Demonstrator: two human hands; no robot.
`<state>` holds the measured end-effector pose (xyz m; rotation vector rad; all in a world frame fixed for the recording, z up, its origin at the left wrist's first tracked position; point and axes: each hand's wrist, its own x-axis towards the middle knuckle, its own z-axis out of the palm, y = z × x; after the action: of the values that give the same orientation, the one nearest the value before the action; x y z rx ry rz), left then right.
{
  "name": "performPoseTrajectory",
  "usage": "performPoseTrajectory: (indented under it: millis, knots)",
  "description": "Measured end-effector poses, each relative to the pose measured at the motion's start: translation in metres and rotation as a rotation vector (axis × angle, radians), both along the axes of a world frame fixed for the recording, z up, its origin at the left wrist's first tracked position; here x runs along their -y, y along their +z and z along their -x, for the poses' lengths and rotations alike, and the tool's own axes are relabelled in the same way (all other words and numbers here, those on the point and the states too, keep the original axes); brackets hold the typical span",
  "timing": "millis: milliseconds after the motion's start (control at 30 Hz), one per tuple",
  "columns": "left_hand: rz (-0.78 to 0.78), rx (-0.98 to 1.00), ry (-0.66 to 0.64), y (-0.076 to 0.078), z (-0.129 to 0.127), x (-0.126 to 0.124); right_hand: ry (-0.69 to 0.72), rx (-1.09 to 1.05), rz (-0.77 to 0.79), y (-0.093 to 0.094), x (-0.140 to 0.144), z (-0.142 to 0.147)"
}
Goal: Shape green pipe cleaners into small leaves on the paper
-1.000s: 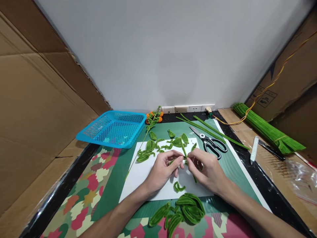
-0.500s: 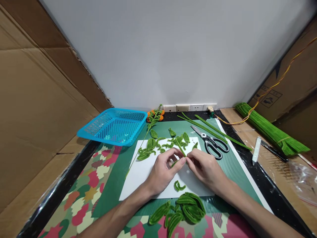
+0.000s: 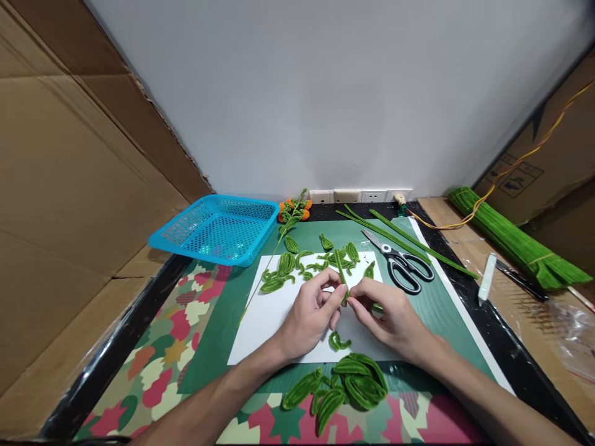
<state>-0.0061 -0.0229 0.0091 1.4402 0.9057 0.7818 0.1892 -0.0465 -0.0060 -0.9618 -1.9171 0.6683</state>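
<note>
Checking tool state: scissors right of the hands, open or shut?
Shut. The scissors lie flat on the green mat, blades together in one point, black handles side by side.

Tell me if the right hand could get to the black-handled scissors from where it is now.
Probably yes. The black-handled scissors lie flat on the green mat just beyond the right hand, with nothing between them. But that hand and the left hand pinch a green fuzzy pipe-cleaner stem, which it would have to release.

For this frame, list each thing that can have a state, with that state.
Left hand: pinching the green stem.
Right hand: pinching the same stem.
Green stem: held above the paper.
Scissors: shut, lying flat.
Blue basket: upright, nothing visible inside.
Pipe cleaner bundle: tied, lying flat.
</note>
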Motion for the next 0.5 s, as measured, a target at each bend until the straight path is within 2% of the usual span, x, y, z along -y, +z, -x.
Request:
performPoseTrajectory:
  millis: [200,400,500]
  knots:
    - [0.154,0.165,-0.009,-0.0045,-0.0072,-0.0001,-0.03,-0.116,0.081,0.0031,0.0032,0.0037]
    - [0.18,0.144,0.017,-0.0072,-0.0047,-0.0054,-0.076,-0.211,0.281,0.0048,0.002,0.0023]
    - [0.183,0.129,0.016,-0.007,-0.0021,-0.0084,-0.135,-0.276,0.327,0.0055,-0.0006,-0.0009]
